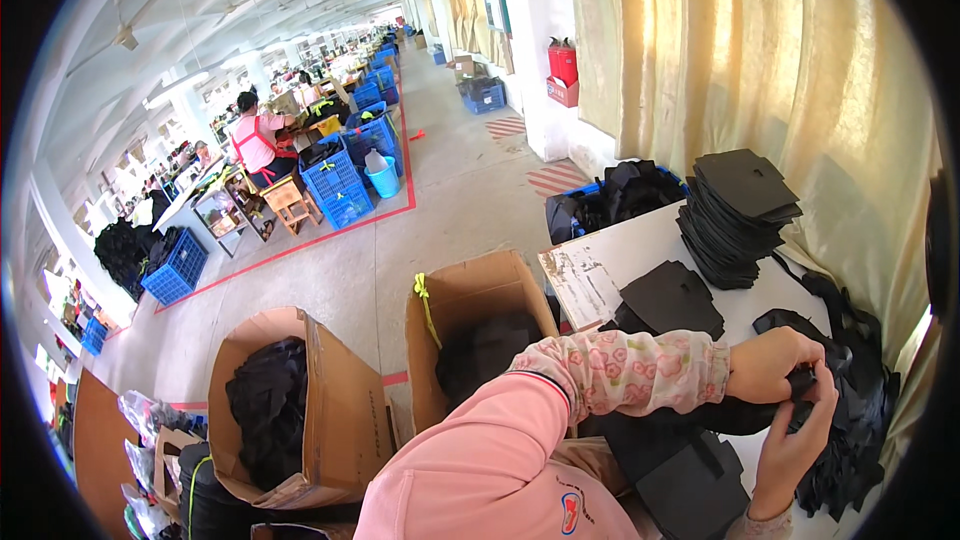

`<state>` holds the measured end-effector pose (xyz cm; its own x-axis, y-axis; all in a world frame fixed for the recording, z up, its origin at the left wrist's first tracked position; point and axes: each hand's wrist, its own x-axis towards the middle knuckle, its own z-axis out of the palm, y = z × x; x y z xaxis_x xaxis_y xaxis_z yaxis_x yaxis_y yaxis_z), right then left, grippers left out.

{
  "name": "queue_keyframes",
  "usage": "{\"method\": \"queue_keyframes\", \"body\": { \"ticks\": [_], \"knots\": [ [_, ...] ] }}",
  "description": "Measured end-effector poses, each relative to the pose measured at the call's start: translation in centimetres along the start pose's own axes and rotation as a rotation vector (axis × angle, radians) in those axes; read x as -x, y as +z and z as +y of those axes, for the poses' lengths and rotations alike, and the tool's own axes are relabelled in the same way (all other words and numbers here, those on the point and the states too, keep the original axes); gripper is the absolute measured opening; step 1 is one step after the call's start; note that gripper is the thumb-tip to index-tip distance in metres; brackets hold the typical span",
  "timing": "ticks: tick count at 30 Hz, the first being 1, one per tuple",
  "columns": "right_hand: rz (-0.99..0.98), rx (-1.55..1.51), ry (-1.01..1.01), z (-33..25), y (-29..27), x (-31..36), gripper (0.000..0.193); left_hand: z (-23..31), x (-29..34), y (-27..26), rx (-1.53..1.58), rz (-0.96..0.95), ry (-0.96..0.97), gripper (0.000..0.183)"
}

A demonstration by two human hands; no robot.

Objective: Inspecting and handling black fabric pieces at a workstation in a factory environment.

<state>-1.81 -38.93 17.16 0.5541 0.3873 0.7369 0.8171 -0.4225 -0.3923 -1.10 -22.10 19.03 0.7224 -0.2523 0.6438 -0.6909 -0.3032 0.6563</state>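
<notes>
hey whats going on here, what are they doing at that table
A person at a white table grips a black cut piece with both hands: the left hand from above, the right hand from below. More black pieces lie around them, with a tall stack further along the table. Two cardboard boxes of dark material stand on the floor beside it.

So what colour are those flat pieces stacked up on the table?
Black. The tall stack of flat pieces on the white table shows best in the head view.
</notes>
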Motion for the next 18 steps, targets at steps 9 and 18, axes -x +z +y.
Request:
{"method": "queue_keyframes", "body": {
  "ticks": [9,18],
  "knots": [
    [-0.017,0.196,-0.034,1.1,-2.5,0.3,0.035,-2.6,0.8,-1.9,-0.341,0.042,0.009,0.027],
    [-0.268,0.225,-0.014,0.3,-6.5,1.1,0.024,-6.3,4.3,-7.4,-0.535,0.044,-0.070,0.019]
  ]
}}
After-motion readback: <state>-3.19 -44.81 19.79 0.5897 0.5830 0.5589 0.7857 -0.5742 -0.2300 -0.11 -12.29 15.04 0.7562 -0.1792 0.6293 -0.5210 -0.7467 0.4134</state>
